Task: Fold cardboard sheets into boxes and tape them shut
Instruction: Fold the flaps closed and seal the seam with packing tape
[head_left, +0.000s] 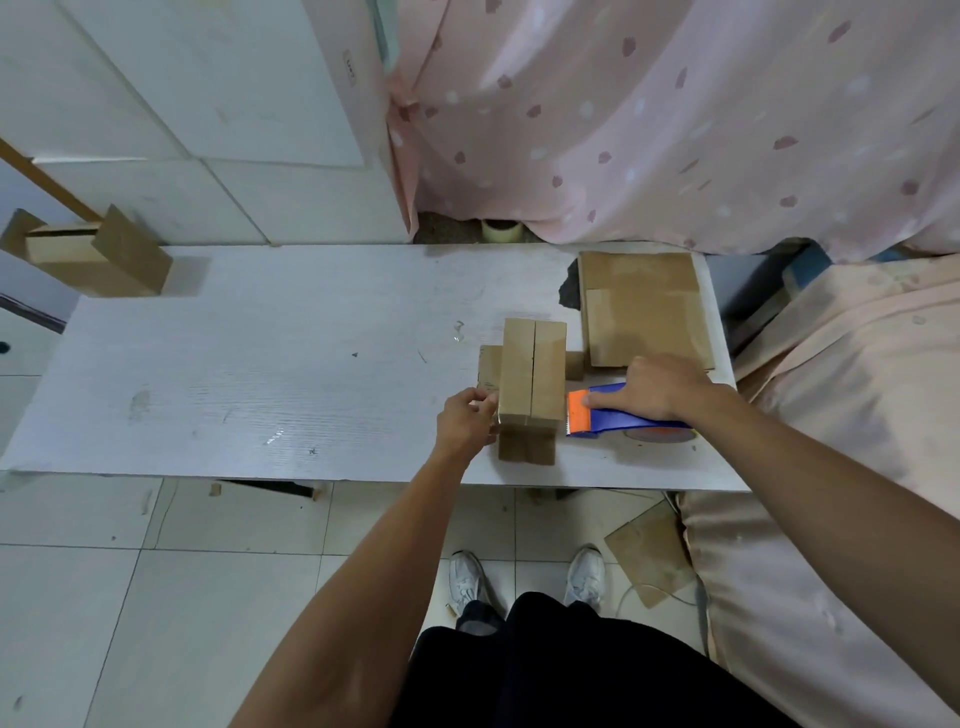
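**Box and tape dispenser, both in hand**

The cardboard box (532, 374) stands on the white table (260, 374), its top flaps meeting along a centre seam (lower flaps splay out at its base). The left hand (465, 423) pinches its near left corner with curled fingers. The right hand (660, 387) is wrapped around the blue-and-orange tape dispenser (623, 421), just right of the box. Flat cardboard sheets (644, 312) lie beyond.

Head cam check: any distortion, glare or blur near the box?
Head view: wide-angle distortion skews the table edges; light soft, faint shadow beside the open box far left; small glints near its front edge; left hand, right hand, centre box and tape dispenser look sharp, no motion blur.
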